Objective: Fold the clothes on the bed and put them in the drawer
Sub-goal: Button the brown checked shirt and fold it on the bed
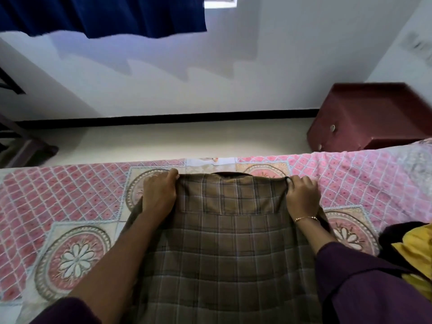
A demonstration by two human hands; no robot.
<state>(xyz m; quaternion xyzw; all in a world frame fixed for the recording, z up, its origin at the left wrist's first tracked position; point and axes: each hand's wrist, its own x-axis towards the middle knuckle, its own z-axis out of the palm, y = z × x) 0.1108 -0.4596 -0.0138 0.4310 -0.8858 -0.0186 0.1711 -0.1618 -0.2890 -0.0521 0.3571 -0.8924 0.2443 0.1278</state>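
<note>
A brown checked shirt lies back-up on the bed, collar toward the far edge. My left hand grips its left shoulder, and my right hand pinches its right shoulder. A dark red drawer unit with two round knobs stands on the floor beyond the bed at the right; its drawers look closed.
A pile of yellow and dark clothes sits on the bed at the right edge. The bed's pink patterned cover runs wide to the left. A strip of pale floor separates bed and wall. A blue curtain hangs at top left.
</note>
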